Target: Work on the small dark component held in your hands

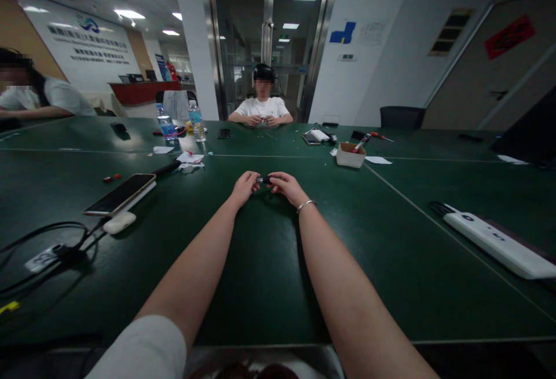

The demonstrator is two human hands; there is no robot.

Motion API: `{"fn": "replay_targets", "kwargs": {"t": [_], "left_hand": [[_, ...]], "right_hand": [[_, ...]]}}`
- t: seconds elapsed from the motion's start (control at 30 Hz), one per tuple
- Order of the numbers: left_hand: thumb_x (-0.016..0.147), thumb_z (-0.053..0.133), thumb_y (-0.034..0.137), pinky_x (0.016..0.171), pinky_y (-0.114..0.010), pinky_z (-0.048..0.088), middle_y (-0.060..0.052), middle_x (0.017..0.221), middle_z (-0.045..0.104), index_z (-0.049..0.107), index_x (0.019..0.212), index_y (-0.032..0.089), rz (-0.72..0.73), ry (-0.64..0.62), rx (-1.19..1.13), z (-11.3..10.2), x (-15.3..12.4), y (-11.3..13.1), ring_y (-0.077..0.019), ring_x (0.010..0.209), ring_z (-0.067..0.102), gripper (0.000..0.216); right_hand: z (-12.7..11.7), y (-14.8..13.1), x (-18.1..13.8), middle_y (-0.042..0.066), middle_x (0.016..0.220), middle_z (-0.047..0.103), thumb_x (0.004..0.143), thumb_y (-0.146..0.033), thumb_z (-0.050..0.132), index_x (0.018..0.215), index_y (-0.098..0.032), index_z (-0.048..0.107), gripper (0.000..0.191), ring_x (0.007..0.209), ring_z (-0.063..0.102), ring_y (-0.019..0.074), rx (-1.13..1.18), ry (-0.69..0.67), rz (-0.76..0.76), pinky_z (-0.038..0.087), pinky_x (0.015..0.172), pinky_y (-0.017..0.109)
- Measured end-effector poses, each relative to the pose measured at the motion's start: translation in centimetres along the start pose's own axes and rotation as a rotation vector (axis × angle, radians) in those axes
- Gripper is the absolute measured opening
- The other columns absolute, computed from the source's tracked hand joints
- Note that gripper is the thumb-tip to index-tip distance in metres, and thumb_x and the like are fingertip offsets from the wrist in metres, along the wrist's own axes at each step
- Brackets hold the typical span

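Both arms reach forward over the green tabletop, and the hands meet near its middle. Between them is a small black piece with a shiny metal end (263, 180), too small to tell its kind. My left hand (245, 189) pinches it at the metal end. At the black end, my right hand (286, 186) grips it with thumb and fingers; a silver bangle (306, 206) circles that wrist. The fingertips cover parts of the piece at both ends.
On the left lie a phone (124, 193), a white rounded case (120, 223) and black cables (72, 251). Water bottles (197, 122) stand farther back. A small box (351, 157) is ahead right; a white power strip (499, 240) lies far right. A person (261, 106) sits opposite.
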State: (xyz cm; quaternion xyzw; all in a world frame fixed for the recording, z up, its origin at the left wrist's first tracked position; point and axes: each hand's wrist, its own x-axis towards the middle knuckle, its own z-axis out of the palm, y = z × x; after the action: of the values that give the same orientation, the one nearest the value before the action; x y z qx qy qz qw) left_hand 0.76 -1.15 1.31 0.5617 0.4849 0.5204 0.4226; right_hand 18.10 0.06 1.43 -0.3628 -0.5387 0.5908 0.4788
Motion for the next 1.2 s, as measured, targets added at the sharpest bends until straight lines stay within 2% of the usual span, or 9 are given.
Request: {"fn": "replay_targets", "kwargs": {"t": [0.13, 0.43, 0.6, 0.83, 1.03, 1.2], "left_hand": [[0.075, 0.054, 0.026, 0.049, -0.02, 0.035, 0.001, 0.067, 0.056, 0.058, 0.09, 0.018, -0.001, 0.02, 0.022, 0.04, -0.02, 0.05, -0.0104, 0.059, 0.051, 0.017], [0.077, 0.055, 0.032, 0.05, -0.02, 0.036, 0.0, 0.067, 0.057, 0.059, 0.09, 0.018, -0.006, 0.016, 0.028, -0.03, -0.12, 0.13, -0.0103, 0.058, 0.05, 0.02], [0.075, 0.058, 0.026, 0.052, -0.02, 0.038, 0.0, 0.071, 0.059, 0.06, 0.091, 0.017, 0.018, 0.02, 0.03, -0.05, -0.04, 0.01, -0.0104, 0.061, 0.052, 0.018], [0.076, 0.056, 0.027, 0.052, -0.02, 0.038, -0.001, 0.074, 0.06, 0.06, 0.091, 0.018, 0.026, 0.024, 0.05, -0.1, 0.07, -0.23, -0.0107, 0.063, 0.052, 0.018], [0.077, 0.056, 0.024, 0.051, -0.02, 0.038, 0.0, 0.07, 0.058, 0.06, 0.092, 0.017, 0.027, 0.01, 0.023, -0.08, 0.05, -0.27, -0.01, 0.061, 0.052, 0.017], [0.077, 0.057, 0.029, 0.051, -0.021, 0.038, 0.0, 0.068, 0.057, 0.06, 0.092, 0.017, 0.034, -0.006, 0.008, -0.05, 0.01, -0.27, -0.0101, 0.058, 0.051, 0.02]], "right_hand": [[0.0, 0.01, 0.02, 0.001, 0.066, 0.068, 0.072, -0.02, 0.071, 0.094, -0.016, 0.065, 0.024, 0.047, 0.055, 0.0054, 0.004, 0.0, 0.003, 0.048, 0.05, 0.017], [0.06, -0.06, -0.05, 0.0, 0.067, 0.068, 0.071, -0.021, 0.072, 0.094, -0.016, 0.065, 0.025, 0.047, 0.055, 0.0053, 0.001, 0.0, 0.0, 0.048, 0.05, 0.017], [0.04, 0.04, 0.02, 0.0, 0.067, 0.068, 0.07, -0.021, 0.073, 0.094, -0.016, 0.065, 0.026, 0.047, 0.055, 0.0052, 0.011, 0.002, 0.001, 0.048, 0.05, 0.017], [-0.04, 0.26, 0.19, 0.0, 0.066, 0.068, 0.069, -0.021, 0.073, 0.092, -0.017, 0.066, 0.024, 0.047, 0.056, 0.0057, 0.014, 0.004, -0.004, 0.048, 0.05, 0.018], [-0.06, 0.31, 0.27, 0.0, 0.067, 0.068, 0.069, -0.021, 0.073, 0.093, -0.016, 0.066, 0.025, 0.047, 0.056, 0.0056, 0.002, 0.006, -0.007, 0.048, 0.049, 0.017], [-0.08, 0.32, 0.26, 0.0, 0.068, 0.069, 0.069, -0.021, 0.074, 0.092, -0.016, 0.066, 0.026, 0.048, 0.056, 0.0057, 0.011, 0.007, -0.011, 0.048, 0.05, 0.017]]}}
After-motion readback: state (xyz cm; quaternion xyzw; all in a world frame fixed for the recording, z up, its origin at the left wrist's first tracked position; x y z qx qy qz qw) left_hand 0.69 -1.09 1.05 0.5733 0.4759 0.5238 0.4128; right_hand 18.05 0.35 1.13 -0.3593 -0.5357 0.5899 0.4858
